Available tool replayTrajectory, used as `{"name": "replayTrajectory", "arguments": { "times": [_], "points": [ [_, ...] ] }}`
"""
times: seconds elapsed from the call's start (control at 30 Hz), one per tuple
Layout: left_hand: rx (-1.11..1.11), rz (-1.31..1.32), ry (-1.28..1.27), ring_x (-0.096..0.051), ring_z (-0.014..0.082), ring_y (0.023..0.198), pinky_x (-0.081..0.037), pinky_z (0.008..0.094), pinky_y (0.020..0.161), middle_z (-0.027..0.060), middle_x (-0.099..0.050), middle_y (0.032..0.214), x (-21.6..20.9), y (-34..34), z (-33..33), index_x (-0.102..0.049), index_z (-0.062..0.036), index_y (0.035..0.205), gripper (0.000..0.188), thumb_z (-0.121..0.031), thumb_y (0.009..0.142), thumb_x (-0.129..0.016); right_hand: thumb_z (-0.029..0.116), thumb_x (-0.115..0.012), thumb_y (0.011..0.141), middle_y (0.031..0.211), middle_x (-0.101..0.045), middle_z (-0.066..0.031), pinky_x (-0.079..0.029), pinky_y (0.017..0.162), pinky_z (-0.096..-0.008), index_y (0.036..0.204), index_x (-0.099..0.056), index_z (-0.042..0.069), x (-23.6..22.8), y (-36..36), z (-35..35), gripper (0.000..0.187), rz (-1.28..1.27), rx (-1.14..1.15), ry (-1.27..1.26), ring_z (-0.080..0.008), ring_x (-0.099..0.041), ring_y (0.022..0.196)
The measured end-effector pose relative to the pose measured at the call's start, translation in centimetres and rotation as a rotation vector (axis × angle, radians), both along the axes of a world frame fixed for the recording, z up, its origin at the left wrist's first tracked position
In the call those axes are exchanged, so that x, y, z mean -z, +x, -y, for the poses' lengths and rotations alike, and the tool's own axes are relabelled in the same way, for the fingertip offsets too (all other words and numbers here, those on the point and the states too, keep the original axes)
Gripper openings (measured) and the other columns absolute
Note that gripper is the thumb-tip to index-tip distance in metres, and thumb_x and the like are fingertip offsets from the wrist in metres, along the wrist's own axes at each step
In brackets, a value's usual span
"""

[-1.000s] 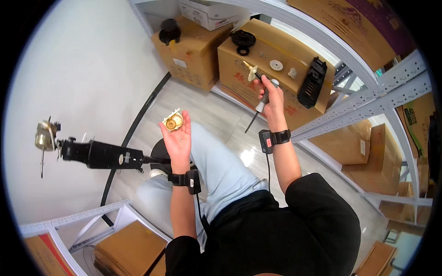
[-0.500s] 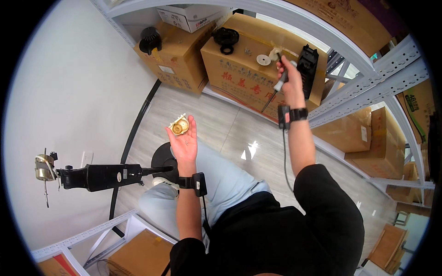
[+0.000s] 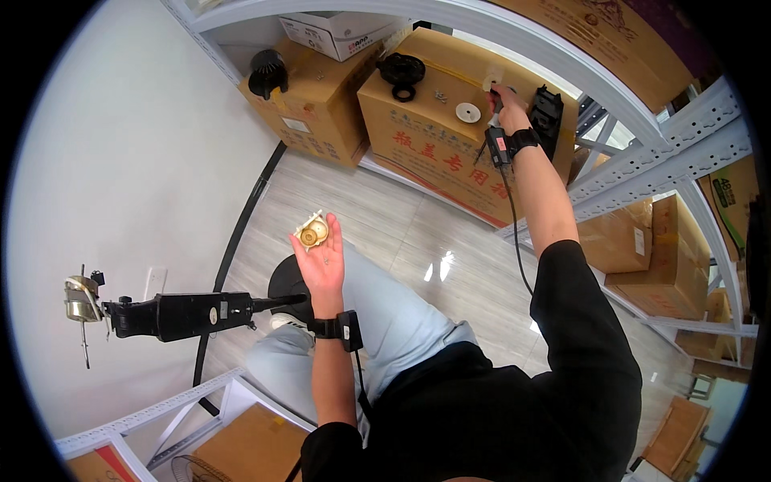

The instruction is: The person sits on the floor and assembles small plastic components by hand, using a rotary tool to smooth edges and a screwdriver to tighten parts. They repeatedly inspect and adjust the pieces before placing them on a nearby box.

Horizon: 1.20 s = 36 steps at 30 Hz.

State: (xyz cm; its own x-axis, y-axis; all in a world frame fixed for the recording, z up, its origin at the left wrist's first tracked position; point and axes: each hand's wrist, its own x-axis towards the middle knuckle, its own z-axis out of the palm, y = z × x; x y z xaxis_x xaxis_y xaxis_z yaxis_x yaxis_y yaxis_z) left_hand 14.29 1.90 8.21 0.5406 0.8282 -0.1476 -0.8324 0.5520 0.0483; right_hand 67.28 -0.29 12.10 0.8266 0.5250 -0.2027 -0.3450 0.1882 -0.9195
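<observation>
My left hand (image 3: 322, 269) is palm up and holds a cream-coloured gear housing (image 3: 312, 231) with a tan round gear in it, between thumb and fingers. Small bits, too tiny to name, lie on the palm below it. My right hand (image 3: 509, 108) reaches over the top of a large cardboard box, its fingers curled around a screwdriver (image 3: 495, 120) whose shaft points down toward the box front. The fingertips touch or nearly touch the box top by a pale patch. Near that hand lie a white disc (image 3: 468, 112) and a long black plastic casing (image 3: 547, 112).
The large cardboard box (image 3: 434, 136) also bears a black round part (image 3: 400, 69), a black ring (image 3: 403, 93) and small screws (image 3: 440, 95). On the box to its left sits a black motor-like part (image 3: 267, 74). A black stand arm (image 3: 185, 316) holds a metal motor (image 3: 81, 299).
My right hand has moved farther away and down onto the box top, screwdriver still in it. My left hand keeps the gear housing in nearly the same place.
</observation>
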Motion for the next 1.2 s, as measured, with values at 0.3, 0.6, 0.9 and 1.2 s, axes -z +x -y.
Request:
{"name": "replayTrajectory", "arguments": {
  "times": [0.3, 0.6, 0.9, 1.2],
  "points": [
    [0.004, 0.05, 0.051, -0.048, 0.0351, 0.123, -0.041, 0.0459, 0.106, 0.0222, -0.049, 0.13, 0.7, -0.7, -0.4, -0.04, 0.0084, 0.13, 0.063, -0.044, 0.096, -0.05, 0.012, -0.066, 0.083, 0.068, -0.064, -0.01, -0.043, 0.043, -0.0273, 0.082, -0.061, 0.0, -0.7, -3.3, -2.9, 0.014, -0.045, 0.273, -0.208, -0.0157, -0.059, 0.053],
    [-0.048, -0.02, 0.045, -0.047, 0.0342, 0.124, -0.041, 0.0434, 0.107, 0.0213, -0.05, 0.129, 0.5, -0.7, -0.1, -0.041, 0.0085, 0.129, 0.062, -0.043, 0.096, -0.049, 0.013, -0.068, 0.082, 0.073, -0.064, -0.0106, -0.045, 0.044, -0.027, 0.089, -0.062, -0.001, 0.9, -3.2, -3.0, 0.017, 0.062, 0.245, -0.32, -0.0171, -0.061, 0.056],
    [-0.02, 0.046, 0.089, -0.047, 0.0341, 0.124, -0.041, 0.0436, 0.107, 0.0212, -0.05, 0.131, 0.9, -0.5, -0.1, -0.04, 0.0083, 0.13, 0.062, -0.043, 0.097, -0.048, 0.018, -0.061, 0.088, 0.075, -0.065, -0.0145, -0.039, 0.042, -0.0296, 0.083, -0.057, 0.001, -1.7, -3.8, 0.2, 0.018, -0.051, 0.039, 0.12, -0.0169, -0.05, 0.048],
    [0.028, 0.067, 0.051, -0.046, 0.0341, 0.125, -0.041, 0.0446, 0.107, 0.0196, -0.047, 0.133, 0.5, 0.8, 0.4, -0.038, 0.0071, 0.132, 0.063, -0.044, 0.097, -0.047, 0.043, -0.061, 0.09, 0.076, -0.059, -0.0047, -0.04, 0.052, -0.0258, 0.086, -0.057, 0.007, -5.5, -9.3, 10.3, 0.037, -0.287, 0.147, 0.409, -0.015, -0.053, 0.061]
  ]
}}
